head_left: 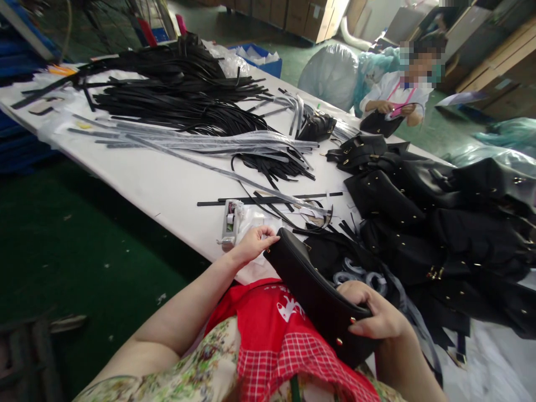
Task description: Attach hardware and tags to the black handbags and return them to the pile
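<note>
A black handbag (315, 290) with small gold studs lies tilted across my lap, against a red apron. My left hand (256, 244) pinches its far left end between thumb and fingers. At the near right end my right hand (374, 312) grips the bag's edge, thumb on the outer face by a gold stud and fingers over the rim. Just beyond my left hand sits a grey tape dispenser (230, 224) on the table. Rolls of clear tape-like material (355, 273) lie behind the bag, partly hidden by it and my right hand.
Piled black bags (419, 223) cover the table's right side. Bundles of black straps (180, 100) and plastic-wrapped strips (209, 142) spread over the white table (138, 187). A co-worker (396, 100) across the table holds a black bag. Behind are a blue bin (268, 66) and cardboard boxes (305, 19).
</note>
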The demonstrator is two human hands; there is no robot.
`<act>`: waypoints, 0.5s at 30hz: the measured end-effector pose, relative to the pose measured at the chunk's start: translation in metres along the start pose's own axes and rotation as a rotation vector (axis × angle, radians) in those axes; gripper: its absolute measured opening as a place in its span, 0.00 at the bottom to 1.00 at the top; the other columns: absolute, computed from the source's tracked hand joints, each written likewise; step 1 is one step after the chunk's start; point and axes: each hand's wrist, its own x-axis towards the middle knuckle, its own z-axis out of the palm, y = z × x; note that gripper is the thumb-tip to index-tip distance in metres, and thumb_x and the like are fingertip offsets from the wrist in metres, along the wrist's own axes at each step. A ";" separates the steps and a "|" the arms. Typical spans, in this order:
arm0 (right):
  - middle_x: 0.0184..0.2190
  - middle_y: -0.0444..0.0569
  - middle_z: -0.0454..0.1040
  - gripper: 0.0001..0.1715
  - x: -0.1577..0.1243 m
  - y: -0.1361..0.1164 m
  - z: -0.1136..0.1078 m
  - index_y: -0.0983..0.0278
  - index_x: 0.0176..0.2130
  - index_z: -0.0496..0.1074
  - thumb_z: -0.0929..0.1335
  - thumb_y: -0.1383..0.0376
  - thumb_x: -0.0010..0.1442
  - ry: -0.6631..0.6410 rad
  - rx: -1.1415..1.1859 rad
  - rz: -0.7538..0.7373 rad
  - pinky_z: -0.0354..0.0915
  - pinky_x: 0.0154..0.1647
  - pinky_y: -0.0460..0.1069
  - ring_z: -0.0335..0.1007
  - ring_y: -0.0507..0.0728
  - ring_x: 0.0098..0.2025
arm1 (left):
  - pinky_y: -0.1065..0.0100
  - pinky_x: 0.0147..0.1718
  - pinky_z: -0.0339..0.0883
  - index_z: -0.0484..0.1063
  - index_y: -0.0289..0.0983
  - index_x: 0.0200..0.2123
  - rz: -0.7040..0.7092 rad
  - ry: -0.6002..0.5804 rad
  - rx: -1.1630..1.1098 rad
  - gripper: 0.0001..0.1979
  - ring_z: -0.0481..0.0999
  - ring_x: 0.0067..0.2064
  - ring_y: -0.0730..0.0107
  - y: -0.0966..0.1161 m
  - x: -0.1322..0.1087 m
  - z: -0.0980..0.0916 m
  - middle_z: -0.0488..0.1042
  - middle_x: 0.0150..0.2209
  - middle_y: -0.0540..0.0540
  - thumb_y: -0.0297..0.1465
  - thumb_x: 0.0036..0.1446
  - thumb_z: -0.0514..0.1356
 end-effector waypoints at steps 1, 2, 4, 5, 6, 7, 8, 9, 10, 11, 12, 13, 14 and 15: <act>0.18 0.43 0.55 0.27 0.000 -0.001 0.000 0.61 0.20 0.52 0.63 0.46 0.55 0.021 0.045 0.012 0.55 0.28 0.48 0.54 0.51 0.24 | 0.77 0.19 0.52 0.68 0.33 0.26 -0.001 -0.023 -0.068 0.17 0.60 0.19 0.82 0.002 -0.001 -0.001 0.65 0.18 0.54 0.39 0.47 0.69; 0.17 0.42 0.55 0.27 -0.001 -0.003 0.000 0.61 0.19 0.52 0.64 0.46 0.55 0.047 0.082 0.019 0.55 0.28 0.48 0.54 0.51 0.24 | 0.78 0.18 0.50 0.68 0.33 0.25 -0.003 -0.051 -0.158 0.17 0.59 0.19 0.83 0.005 -0.002 -0.003 0.65 0.20 0.54 0.39 0.47 0.69; 0.18 0.43 0.57 0.27 -0.005 -0.010 -0.004 0.62 0.19 0.54 0.65 0.48 0.56 0.124 0.048 0.034 0.55 0.29 0.48 0.56 0.51 0.24 | 0.79 0.17 0.48 0.68 0.32 0.25 -0.009 -0.091 -0.340 0.15 0.59 0.21 0.85 0.011 -0.002 -0.011 0.67 0.24 0.51 0.36 0.48 0.69; 0.19 0.43 0.57 0.26 -0.009 -0.016 -0.007 0.62 0.19 0.55 0.65 0.50 0.57 0.185 -0.036 0.053 0.55 0.29 0.48 0.56 0.51 0.24 | 0.80 0.17 0.49 0.68 0.32 0.25 -0.009 -0.091 -0.405 0.14 0.60 0.22 0.85 0.013 -0.003 -0.016 0.68 0.26 0.50 0.34 0.48 0.69; 0.19 0.43 0.58 0.24 -0.013 -0.023 -0.011 0.63 0.20 0.56 0.65 0.53 0.58 0.260 -0.154 0.079 0.55 0.29 0.48 0.57 0.51 0.25 | 0.80 0.18 0.50 0.68 0.32 0.25 -0.008 -0.082 -0.446 0.13 0.62 0.23 0.84 0.015 -0.003 -0.021 0.69 0.28 0.49 0.32 0.47 0.69; 0.20 0.42 0.58 0.22 -0.018 -0.032 -0.015 0.63 0.21 0.57 0.66 0.56 0.59 0.343 -0.298 0.110 0.54 0.29 0.48 0.57 0.51 0.25 | 0.81 0.18 0.51 0.68 0.32 0.25 -0.009 -0.071 -0.467 0.11 0.63 0.23 0.83 0.017 -0.003 -0.026 0.70 0.29 0.49 0.29 0.46 0.68; 0.20 0.42 0.58 0.21 -0.023 -0.043 -0.019 0.63 0.20 0.57 0.66 0.59 0.60 0.425 -0.455 0.143 0.53 0.29 0.47 0.56 0.50 0.25 | 0.81 0.18 0.52 0.67 0.33 0.25 -0.011 -0.063 -0.476 0.10 0.63 0.23 0.83 0.018 -0.004 -0.030 0.70 0.29 0.49 0.27 0.45 0.68; 0.20 0.42 0.57 0.21 -0.027 -0.053 -0.021 0.63 0.20 0.56 0.66 0.61 0.60 0.496 -0.613 0.172 0.51 0.28 0.47 0.55 0.50 0.25 | 0.81 0.18 0.52 0.67 0.33 0.25 -0.010 -0.059 -0.475 0.10 0.63 0.23 0.83 0.018 -0.005 -0.032 0.70 0.28 0.49 0.25 0.44 0.67; 0.20 0.42 0.57 0.22 -0.028 -0.063 -0.022 0.63 0.19 0.55 0.66 0.63 0.60 0.546 -0.763 0.195 0.50 0.27 0.47 0.55 0.50 0.24 | 0.81 0.17 0.52 0.67 0.34 0.26 -0.008 -0.062 -0.467 0.09 0.63 0.22 0.83 0.018 -0.005 -0.034 0.70 0.28 0.50 0.24 0.43 0.66; 0.19 0.42 0.58 0.21 -0.028 -0.071 -0.022 0.63 0.19 0.55 0.66 0.64 0.60 0.573 -0.900 0.221 0.50 0.27 0.48 0.55 0.50 0.25 | 0.80 0.17 0.52 0.67 0.34 0.26 -0.005 -0.068 -0.455 0.09 0.62 0.22 0.82 0.018 -0.006 -0.035 0.69 0.27 0.50 0.23 0.43 0.65; 0.20 0.43 0.60 0.20 -0.024 -0.076 -0.018 0.64 0.19 0.57 0.66 0.65 0.59 0.565 -1.017 0.259 0.50 0.28 0.48 0.56 0.51 0.25 | 0.80 0.17 0.52 0.67 0.35 0.26 -0.004 -0.075 -0.440 0.08 0.62 0.22 0.82 0.017 -0.006 -0.035 0.69 0.26 0.50 0.22 0.42 0.64; 0.21 0.44 0.63 0.17 -0.018 -0.075 -0.014 0.64 0.20 0.60 0.66 0.65 0.58 0.525 -1.108 0.307 0.51 0.29 0.48 0.58 0.52 0.27 | 0.80 0.17 0.52 0.67 0.35 0.26 -0.004 -0.080 -0.425 0.08 0.62 0.21 0.81 0.015 -0.006 -0.033 0.68 0.25 0.51 0.22 0.42 0.63; 0.23 0.46 0.67 0.13 -0.008 -0.069 -0.007 0.63 0.23 0.64 0.67 0.66 0.57 0.459 -1.164 0.360 0.52 0.31 0.49 0.61 0.53 0.29 | 0.79 0.17 0.52 0.67 0.35 0.25 -0.007 -0.085 -0.411 0.07 0.62 0.21 0.81 0.014 -0.005 -0.032 0.68 0.25 0.51 0.21 0.41 0.62; 0.26 0.48 0.70 0.08 0.003 -0.057 0.000 0.63 0.26 0.68 0.67 0.68 0.57 0.372 -1.182 0.424 0.54 0.33 0.49 0.64 0.54 0.32 | 0.79 0.17 0.52 0.66 0.35 0.24 -0.014 -0.091 -0.397 0.07 0.61 0.21 0.81 0.012 -0.005 -0.029 0.67 0.25 0.51 0.21 0.41 0.61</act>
